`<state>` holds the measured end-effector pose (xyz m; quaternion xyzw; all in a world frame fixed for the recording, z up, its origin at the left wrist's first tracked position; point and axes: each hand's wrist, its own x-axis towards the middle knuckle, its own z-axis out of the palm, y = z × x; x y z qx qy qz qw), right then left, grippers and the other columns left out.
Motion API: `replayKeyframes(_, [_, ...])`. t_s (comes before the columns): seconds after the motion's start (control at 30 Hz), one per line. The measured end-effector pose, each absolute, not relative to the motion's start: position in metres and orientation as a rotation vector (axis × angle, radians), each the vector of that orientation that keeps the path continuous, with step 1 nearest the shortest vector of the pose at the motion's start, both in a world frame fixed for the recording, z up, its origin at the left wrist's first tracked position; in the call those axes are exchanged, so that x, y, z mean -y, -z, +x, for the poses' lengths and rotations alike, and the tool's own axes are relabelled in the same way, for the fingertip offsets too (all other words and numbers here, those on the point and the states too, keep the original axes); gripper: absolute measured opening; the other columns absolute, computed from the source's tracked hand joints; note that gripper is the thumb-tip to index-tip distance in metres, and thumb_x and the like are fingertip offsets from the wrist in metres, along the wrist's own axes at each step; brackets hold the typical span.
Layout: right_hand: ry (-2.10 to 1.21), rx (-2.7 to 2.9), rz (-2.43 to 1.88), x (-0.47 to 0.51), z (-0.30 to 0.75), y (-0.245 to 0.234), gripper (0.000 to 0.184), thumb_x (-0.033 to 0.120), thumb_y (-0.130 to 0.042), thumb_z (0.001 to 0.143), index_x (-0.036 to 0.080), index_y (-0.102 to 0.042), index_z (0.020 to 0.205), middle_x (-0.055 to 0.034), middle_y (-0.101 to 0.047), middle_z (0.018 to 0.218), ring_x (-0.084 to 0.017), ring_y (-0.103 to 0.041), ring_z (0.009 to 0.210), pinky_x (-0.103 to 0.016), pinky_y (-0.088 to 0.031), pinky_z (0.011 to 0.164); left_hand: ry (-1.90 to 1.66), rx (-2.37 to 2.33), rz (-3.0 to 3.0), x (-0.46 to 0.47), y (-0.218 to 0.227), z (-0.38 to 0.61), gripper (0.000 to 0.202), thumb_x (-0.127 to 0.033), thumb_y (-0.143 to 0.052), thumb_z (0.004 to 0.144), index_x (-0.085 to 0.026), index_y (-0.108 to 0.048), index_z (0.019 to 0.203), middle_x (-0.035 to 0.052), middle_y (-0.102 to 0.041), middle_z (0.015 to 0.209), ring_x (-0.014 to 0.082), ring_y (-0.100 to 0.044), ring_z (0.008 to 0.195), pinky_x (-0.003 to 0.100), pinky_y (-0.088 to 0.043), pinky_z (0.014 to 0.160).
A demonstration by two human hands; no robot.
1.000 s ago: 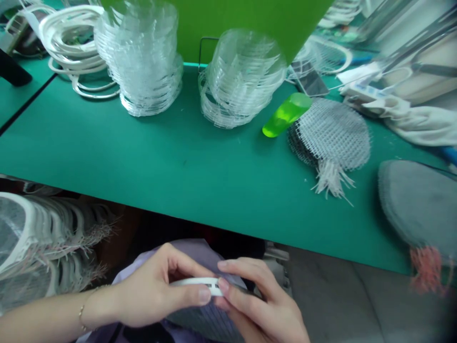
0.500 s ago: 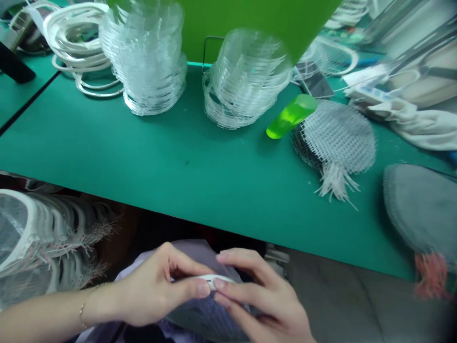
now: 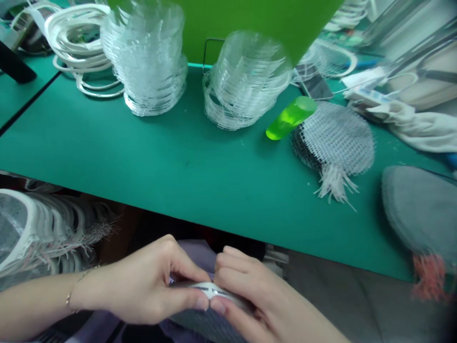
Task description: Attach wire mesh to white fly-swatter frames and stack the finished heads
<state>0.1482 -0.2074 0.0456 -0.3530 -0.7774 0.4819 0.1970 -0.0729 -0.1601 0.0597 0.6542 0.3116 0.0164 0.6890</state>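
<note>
Spreading across most of the frame, a flat green table [image 3: 150, 162] slants down from the left edge to the right edge. A bright green upright panel [image 3: 260, 19] stands along its far side, at the top of the frame. Stacked white-rimmed frames with grey mesh and frayed strands [image 3: 39, 228] fill the lower left, below the table's edge. At the lower centre, the person's right hand [image 3: 246, 290] and left hand [image 3: 146, 283] are both clamped on one piece, fingers curled over the far side and thumbs on the near side, thumb tips just beside each other. A tall pile of clear, thin plastic rounds [image 3: 152, 66] rises at the upper left of centre; a shorter pile of clear plastic rounds [image 3: 246, 81] stands to its right. Dark grey mesh sheets with pinkish-red fringe [image 3: 421, 209] lie at the right edge, and light grey open-weave mesh rounds with white fringe [image 3: 339, 136] lie nearer the centre. Glossy white looped rings [image 3: 76, 28] are heaped at the upper left. A translucent lime-green cylinder [image 3: 291, 118] rests against the light grey rounds. Between the two hands shows the held piece, a white curved rim with dark slots [image 3: 207, 287]; grey ribbed material hangs below it. A thin chain bracelet [image 3: 69, 301] circles the left wrist.
</note>
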Motion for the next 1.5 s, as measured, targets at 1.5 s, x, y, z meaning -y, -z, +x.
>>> replayKeyframes(1.5, [-0.413,2.061,-0.922,0.237,0.138,-0.005,0.019,0.004,-0.052,0.094,0.009,-0.070,0.090,-0.0098,-0.074,0.090,-0.018,-0.068,0.088,-0.031,-0.060,0.080,-0.160,-0.764,0.807,0.178,-0.028,-0.071,0.030,-0.039,-0.073,0.087,-0.016,-0.080,0.106,0.0066,-0.080,0.093,0.0225,-0.074,0.086,0.029,-0.055,0.081])
